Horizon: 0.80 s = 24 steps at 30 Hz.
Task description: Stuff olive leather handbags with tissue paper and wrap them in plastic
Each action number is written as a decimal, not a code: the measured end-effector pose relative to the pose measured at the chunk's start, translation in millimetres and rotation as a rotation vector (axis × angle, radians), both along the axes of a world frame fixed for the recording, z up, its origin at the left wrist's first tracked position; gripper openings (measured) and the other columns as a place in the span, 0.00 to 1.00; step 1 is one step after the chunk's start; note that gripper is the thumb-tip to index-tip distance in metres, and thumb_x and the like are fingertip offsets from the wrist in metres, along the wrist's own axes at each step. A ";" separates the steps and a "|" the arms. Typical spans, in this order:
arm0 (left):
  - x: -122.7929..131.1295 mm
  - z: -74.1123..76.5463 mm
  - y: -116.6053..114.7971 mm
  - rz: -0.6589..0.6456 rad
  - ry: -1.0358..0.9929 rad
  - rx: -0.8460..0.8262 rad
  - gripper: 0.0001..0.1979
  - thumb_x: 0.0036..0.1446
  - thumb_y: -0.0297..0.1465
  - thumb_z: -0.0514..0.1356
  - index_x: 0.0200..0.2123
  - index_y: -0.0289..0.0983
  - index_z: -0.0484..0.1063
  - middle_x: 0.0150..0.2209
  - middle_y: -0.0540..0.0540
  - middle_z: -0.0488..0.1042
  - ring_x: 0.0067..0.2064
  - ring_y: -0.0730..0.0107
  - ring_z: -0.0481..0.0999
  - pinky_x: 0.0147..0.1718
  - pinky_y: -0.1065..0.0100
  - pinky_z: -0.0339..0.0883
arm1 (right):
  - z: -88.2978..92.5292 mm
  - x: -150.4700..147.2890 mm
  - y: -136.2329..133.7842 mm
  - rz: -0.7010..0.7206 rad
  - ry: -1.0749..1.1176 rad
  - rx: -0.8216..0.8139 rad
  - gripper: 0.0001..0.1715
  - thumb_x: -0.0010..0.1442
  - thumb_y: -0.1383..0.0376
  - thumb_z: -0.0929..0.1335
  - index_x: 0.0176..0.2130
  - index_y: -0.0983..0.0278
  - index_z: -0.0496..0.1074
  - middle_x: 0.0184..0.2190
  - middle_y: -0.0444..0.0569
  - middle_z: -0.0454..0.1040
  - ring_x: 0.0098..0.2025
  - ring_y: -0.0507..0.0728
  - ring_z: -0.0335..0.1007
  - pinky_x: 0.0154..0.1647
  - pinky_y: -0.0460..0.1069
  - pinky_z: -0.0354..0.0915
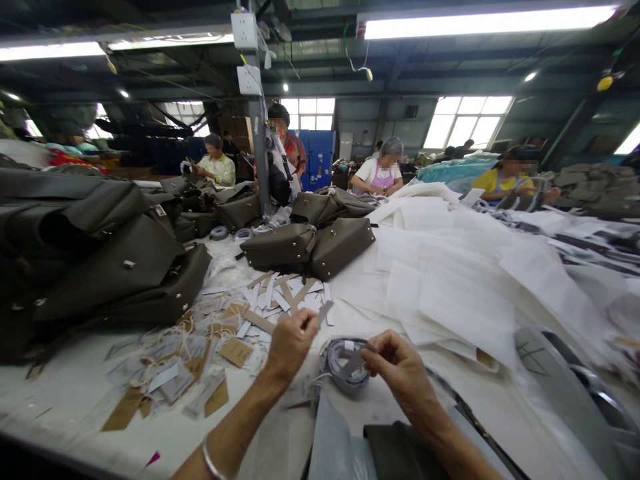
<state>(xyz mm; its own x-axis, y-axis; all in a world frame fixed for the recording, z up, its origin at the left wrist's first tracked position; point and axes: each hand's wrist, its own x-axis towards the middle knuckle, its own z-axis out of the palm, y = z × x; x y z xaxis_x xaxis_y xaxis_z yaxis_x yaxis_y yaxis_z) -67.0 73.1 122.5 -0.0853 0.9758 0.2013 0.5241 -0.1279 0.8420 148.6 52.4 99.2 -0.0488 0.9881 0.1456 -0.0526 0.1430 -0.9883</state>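
Note:
My left hand [294, 341] is closed in a pinch on a short grey strip [325, 311], which sticks out past the fingertips toward the right. My right hand [397, 365] also pinches a grey strip [353, 363]; this one hangs over a coiled grey strap [336, 373] on the table. Whether that strip joins the coil, I cannot tell. Beyond my left hand lies a loose pile of white and brown paper strips [285, 293]. Below my right hand is a dark folded bag piece [400, 450], beside a pale plastic sheet [330, 443].
Dark leather-like bags [110, 260] heap up on the left, with more bags [343, 247] ahead. Tags in clear bags [173, 377] lie at front left. White foam sheets [450, 280] cover the right side. A metal post [260, 147] rises behind; several people work beyond.

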 end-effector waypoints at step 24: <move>42.3 -50.6 21.7 -0.263 0.517 -0.104 0.15 0.50 0.25 0.58 0.42 0.38 0.75 0.43 0.44 0.76 0.48 0.60 0.72 0.49 0.64 0.64 | -17.4 3.1 1.5 0.071 -0.925 0.559 0.10 0.55 0.76 0.66 0.27 0.62 0.67 0.27 0.44 0.72 0.31 0.55 0.67 0.35 0.49 0.62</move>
<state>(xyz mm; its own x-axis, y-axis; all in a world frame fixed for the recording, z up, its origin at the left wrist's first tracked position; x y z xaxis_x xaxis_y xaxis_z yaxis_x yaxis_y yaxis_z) -24.7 94.8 71.9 0.2456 0.9678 0.0545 0.8319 -0.2393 0.5007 151.8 53.9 81.8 -0.4255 0.7841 0.4518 0.6543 0.6115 -0.4450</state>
